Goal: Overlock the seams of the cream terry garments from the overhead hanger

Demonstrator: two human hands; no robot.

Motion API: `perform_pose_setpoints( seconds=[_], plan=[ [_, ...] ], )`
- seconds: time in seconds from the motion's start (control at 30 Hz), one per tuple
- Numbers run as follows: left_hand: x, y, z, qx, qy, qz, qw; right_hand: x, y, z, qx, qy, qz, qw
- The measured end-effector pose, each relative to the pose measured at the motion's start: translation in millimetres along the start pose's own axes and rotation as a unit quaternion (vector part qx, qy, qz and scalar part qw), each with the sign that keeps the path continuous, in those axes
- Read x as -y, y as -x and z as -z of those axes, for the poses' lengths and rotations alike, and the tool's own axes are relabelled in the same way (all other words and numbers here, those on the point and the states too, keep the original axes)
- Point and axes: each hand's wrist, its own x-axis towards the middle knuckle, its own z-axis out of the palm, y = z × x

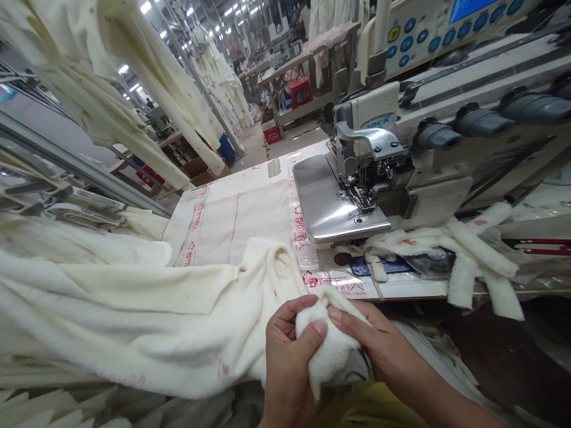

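Observation:
A cream fleece garment [214,333] stretches from the left side across the front of the sewing table [250,208]. My left hand [292,356] pinches a bunched end of it between thumb and fingers. From the other side my right hand [366,333] grips the same bunched fabric, its thumb pressed on the folded edge. Both hands are closed and nearly meet, just off the table's front edge. A fluffy white flap hangs below my fingers. Beyond them stands a sewing machine [361,148] with a shiny metal plate [334,202] under its needles.
Cream fabric strips [482,255] lie on the table's right end and hang over its edge. Other cream garments [147,77] hang from a rack at upper left. A control panel [446,35] tops the machine. Further back are worktables and a red stool [301,92].

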Motion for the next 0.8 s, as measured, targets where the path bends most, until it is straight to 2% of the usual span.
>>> perform_pose_setpoints(
  seconds=[0.17, 0.33, 0.47, 0.63, 0.8],
  plan=[
    [1, -1, 0.0, 0.000, 0.006, 0.006, 1.000, 1, 0, 0, 0.017, -0.011, -0.026, 0.999],
    [3, -2, 1.1, 0.000, 0.026, 0.006, 1.000, 2, 1, 2, 0.066, 0.041, 0.029, 0.997],
    [4, -1, 2.8, 0.005, 0.014, -0.010, 1.000, 0, 1, 4, 0.079, 0.046, 0.032, 0.995],
    [6, 0, 5.4, 0.004, -0.039, -0.039, 0.998, 4, 3, 6, 0.082, 0.076, 0.046, 0.993],
    [7, 2, 5.7, -0.010, -0.125, -0.106, 0.986, 16, 7, 5, 0.072, 0.128, 0.125, 0.981]
  ],
)
